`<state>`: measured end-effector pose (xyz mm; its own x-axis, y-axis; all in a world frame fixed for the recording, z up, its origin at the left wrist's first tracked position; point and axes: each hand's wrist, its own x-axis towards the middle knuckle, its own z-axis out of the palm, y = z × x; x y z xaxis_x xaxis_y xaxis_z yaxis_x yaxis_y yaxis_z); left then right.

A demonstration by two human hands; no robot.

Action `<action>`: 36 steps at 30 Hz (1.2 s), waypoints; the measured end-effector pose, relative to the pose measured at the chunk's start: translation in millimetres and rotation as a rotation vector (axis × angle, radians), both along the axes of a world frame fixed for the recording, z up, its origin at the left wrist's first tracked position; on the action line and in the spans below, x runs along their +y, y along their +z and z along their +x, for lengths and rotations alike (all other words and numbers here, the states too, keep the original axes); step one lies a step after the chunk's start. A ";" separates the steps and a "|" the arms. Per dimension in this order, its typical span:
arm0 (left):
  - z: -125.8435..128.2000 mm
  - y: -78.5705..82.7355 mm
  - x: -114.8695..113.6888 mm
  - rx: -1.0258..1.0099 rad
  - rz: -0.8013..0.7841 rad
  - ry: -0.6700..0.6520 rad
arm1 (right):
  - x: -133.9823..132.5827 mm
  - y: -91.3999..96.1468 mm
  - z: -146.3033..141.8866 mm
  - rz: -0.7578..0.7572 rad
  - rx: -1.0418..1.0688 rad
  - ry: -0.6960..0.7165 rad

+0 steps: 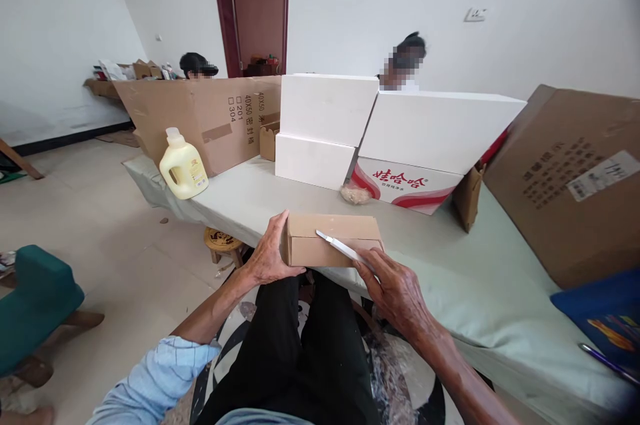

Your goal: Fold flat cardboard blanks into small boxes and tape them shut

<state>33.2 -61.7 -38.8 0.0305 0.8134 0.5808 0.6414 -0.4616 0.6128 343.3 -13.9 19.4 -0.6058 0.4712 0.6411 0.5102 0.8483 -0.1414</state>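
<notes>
A small brown cardboard box [305, 228] lies at the front edge of the table, directly in front of me, with its long side facing me. My left hand [270, 255] grips the left end of the box, thumb and fingers around it. In my right hand [393, 282] is a slim white knife [343, 249] with a short metal blade. The blade points up and to the left, over the lengthwise seam on top of the box. Whether the tip touches the cardboard I cannot tell.
Behind the box, white boxes [327, 108] are stacked on the cloth-covered table [240, 195], beside a red-and-white carton [407, 184]. A yellow jug [183, 165] stands at left. Large cartons [565, 178] flank both sides. A blue case [600, 312] and a pen [607, 360] lie right. Two people sit beyond.
</notes>
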 end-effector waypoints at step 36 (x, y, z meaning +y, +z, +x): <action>5.8 5.1 -2.2 0.023 0.003 0.011 | 0.7 115.1 -14.5 -0.020 -0.532 -0.128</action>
